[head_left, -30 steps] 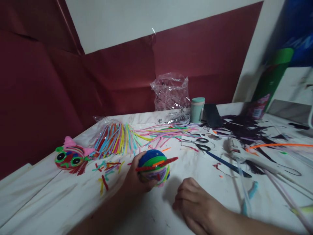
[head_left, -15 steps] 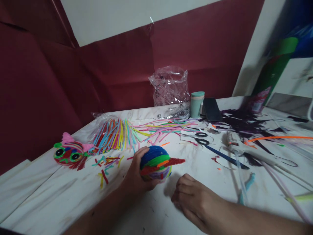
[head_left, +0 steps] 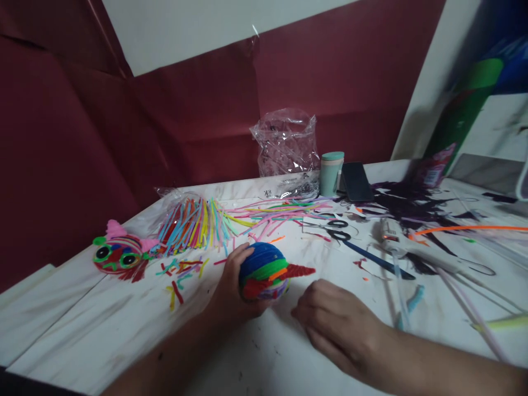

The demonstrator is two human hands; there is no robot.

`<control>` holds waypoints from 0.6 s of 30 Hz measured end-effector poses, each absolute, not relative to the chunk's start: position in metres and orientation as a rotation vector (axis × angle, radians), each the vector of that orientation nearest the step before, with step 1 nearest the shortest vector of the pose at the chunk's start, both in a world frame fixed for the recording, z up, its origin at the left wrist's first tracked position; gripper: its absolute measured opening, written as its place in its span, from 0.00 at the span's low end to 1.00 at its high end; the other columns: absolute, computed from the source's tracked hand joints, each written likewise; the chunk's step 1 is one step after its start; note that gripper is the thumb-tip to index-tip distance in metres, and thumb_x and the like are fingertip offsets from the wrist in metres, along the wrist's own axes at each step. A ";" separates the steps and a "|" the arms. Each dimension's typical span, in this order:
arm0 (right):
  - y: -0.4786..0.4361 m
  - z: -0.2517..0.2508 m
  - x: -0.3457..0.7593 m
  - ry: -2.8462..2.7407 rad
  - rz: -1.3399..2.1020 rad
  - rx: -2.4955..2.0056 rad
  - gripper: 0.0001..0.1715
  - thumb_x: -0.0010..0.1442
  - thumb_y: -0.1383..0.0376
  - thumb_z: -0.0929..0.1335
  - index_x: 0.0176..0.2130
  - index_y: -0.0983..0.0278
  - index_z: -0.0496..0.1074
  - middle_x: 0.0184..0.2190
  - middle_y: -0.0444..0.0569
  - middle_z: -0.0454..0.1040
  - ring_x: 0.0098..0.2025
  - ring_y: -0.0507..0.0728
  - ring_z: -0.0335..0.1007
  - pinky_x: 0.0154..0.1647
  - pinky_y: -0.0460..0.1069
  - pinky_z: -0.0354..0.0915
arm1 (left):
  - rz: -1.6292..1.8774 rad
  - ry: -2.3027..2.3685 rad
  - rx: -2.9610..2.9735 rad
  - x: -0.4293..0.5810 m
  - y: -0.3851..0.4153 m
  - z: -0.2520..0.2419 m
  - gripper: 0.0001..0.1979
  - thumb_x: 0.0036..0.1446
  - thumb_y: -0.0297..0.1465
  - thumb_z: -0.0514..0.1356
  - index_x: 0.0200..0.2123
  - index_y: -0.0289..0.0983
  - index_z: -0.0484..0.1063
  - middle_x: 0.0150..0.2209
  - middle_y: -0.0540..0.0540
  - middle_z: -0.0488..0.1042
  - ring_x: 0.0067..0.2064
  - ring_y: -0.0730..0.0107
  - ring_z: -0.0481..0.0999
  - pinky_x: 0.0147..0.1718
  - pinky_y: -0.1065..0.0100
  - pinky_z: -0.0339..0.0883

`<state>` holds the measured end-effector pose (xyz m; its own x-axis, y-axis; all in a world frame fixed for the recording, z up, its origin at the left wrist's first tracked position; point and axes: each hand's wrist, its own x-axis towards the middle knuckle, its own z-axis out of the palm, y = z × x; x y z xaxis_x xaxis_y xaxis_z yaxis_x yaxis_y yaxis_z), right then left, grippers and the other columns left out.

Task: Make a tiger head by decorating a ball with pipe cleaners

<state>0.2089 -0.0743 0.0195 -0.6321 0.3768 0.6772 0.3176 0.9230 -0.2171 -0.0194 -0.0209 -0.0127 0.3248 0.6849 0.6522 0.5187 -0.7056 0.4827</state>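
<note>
My left hand is wrapped round a ball wound from blue, green, orange and red pipe cleaners, with a red pipe-cleaner end sticking out to the right. It rests low on the white table. My right hand lies just right of the ball, fingers curled in loosely, and I see nothing in it. A finished pipe-cleaner figure with pink ears and green-ringed eyes sits at the left.
A bundle of coloured pipe cleaners lies behind the ball, with cut scraps beside it. Scissors, a glue gun, a teal cup, a phone, a clear bag and an orange pipe cleaner lie further back and right.
The ball has turned a little in my left hand and the red end has swung further right. My right hand has edged up closer to the ball.
</note>
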 end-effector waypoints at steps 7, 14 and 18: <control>-0.064 0.029 0.215 -2.210 -0.146 -0.730 0.11 0.62 0.71 0.59 0.36 0.66 0.70 0.28 0.51 0.70 0.31 0.56 0.61 0.32 0.52 0.58 | 1.268 1.148 2.587 -0.010 -0.031 -0.001 0.43 0.39 0.32 0.67 0.57 0.43 0.49 0.58 0.37 0.54 0.59 0.46 0.58 0.56 0.47 0.56; -0.059 0.023 0.209 -2.265 -0.191 -0.821 0.13 0.64 0.70 0.59 0.32 0.66 0.70 0.28 0.51 0.68 0.31 0.56 0.58 0.33 0.51 0.53 | 1.156 1.123 2.706 -0.008 -0.039 -0.001 0.41 0.44 0.33 0.66 0.58 0.43 0.48 0.59 0.37 0.51 0.60 0.47 0.56 0.56 0.48 0.56; -0.055 0.019 0.209 -2.308 -0.255 -0.822 0.15 0.64 0.71 0.57 0.30 0.67 0.68 0.27 0.50 0.67 0.30 0.55 0.56 0.32 0.51 0.51 | 1.143 1.099 2.729 -0.007 -0.039 -0.002 0.43 0.42 0.34 0.67 0.59 0.45 0.47 0.60 0.37 0.51 0.60 0.45 0.56 0.55 0.47 0.56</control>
<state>0.2086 -0.0546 0.0189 -0.5809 0.4912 0.6491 0.6208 0.7831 -0.0370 -0.0067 -0.0388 -0.0020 0.4955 0.5967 0.6313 0.6073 -0.7576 0.2394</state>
